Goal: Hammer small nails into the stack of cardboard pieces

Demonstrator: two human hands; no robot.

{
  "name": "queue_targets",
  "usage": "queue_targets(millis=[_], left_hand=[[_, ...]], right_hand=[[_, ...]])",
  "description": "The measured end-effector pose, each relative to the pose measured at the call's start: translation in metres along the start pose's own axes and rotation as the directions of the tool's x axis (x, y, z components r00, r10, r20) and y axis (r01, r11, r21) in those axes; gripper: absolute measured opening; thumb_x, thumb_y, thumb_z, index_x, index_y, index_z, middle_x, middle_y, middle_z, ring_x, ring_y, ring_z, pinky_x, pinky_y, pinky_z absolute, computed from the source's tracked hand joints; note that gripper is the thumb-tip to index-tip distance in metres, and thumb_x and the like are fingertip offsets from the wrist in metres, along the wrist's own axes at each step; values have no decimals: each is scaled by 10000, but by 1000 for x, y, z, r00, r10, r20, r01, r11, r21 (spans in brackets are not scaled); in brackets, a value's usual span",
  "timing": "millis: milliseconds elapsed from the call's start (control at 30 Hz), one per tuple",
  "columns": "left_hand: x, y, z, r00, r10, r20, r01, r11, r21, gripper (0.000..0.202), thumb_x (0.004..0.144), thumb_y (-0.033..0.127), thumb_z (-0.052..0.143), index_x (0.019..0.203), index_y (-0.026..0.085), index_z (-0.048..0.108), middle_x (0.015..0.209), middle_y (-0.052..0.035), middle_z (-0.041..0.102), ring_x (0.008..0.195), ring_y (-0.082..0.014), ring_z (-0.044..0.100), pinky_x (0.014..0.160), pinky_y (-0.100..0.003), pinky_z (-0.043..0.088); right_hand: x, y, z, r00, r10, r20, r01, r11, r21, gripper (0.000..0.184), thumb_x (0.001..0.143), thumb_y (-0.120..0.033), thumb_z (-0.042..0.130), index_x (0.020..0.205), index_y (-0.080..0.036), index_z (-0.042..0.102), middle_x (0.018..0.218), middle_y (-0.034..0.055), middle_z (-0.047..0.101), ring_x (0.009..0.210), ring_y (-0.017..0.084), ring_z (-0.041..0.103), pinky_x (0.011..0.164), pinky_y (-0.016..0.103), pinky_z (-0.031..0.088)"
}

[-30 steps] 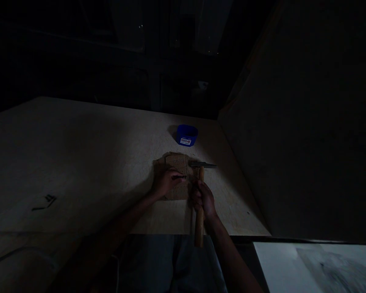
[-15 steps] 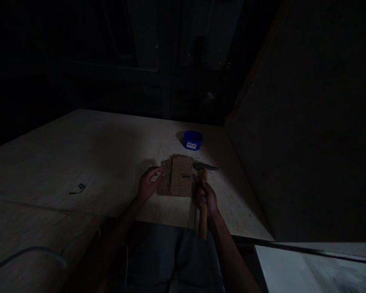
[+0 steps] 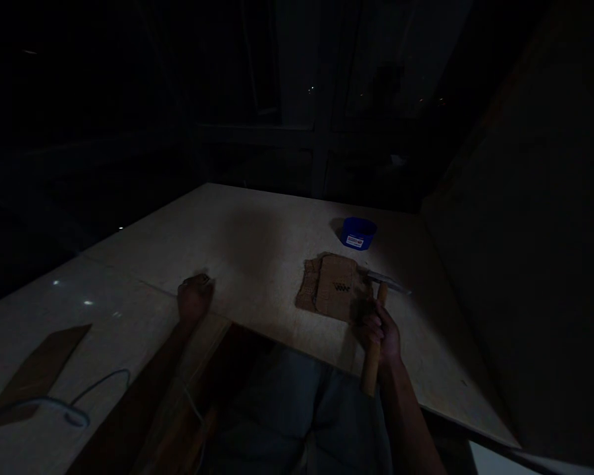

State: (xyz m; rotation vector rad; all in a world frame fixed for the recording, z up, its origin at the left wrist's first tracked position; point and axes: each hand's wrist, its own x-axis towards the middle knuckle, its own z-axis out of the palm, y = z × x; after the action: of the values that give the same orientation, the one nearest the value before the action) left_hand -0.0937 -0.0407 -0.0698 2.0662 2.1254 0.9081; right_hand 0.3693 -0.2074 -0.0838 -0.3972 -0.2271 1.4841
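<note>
Both hands flank the cardboard, the right gripping a hammer.

No text can be read. The blue container bears a white label with dark print, its lettering too small and dim to make out. The dark slanted shapes on the cardboard may be printed marks or small objects; which cannot be told.

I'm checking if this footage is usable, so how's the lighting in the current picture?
In the head view, lighting is very dim, the background nearly black; the blue plastic container shades the tabletop to its left; the hammer is recognizable, but the left hand is murky.
</note>
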Motion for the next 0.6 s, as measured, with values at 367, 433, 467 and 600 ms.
queue_targets(millis=[367,433,467,600], left_hand=[[11,-31,-6,993,-16,114,1,991,131,388,861,377,495,1005,114,741,1099,-188,744,1072,-311,667,974,-406,501],[13,-34,-12,989,14,150,-30,994,108,350,845,356,498,952,142,753,1073,-165,754,1067,-303,668,977,-402,506],[14,-35,-15,986,24,163,-41,994,100,329,835,332,495,925,155,757,1059,-152,758,1063,-296,670,982,-398,505],[16,-38,-28,984,4,176,-22,995,102,280,795,243,466,828,187,738,985,-126,763,986,-271,686,939,-375,521]], right_hand=[[0,-3,-2,998,55,-38,-55,998,14,180,860,-207,724,877,-201,545,538,-132,432,311,14,381,266,82,290],[-1,-3,-1,998,58,-39,-57,998,21,184,861,-207,724,880,-200,542,547,-130,447,316,14,393,268,83,297],[-1,-3,0,997,60,-38,-59,998,13,187,861,-213,728,882,-201,542,551,-129,451,318,15,398,271,85,307],[-2,-2,5,996,60,-66,-61,998,-13,196,848,-220,749,908,-203,563,541,-132,447,310,17,390,271,90,331]])
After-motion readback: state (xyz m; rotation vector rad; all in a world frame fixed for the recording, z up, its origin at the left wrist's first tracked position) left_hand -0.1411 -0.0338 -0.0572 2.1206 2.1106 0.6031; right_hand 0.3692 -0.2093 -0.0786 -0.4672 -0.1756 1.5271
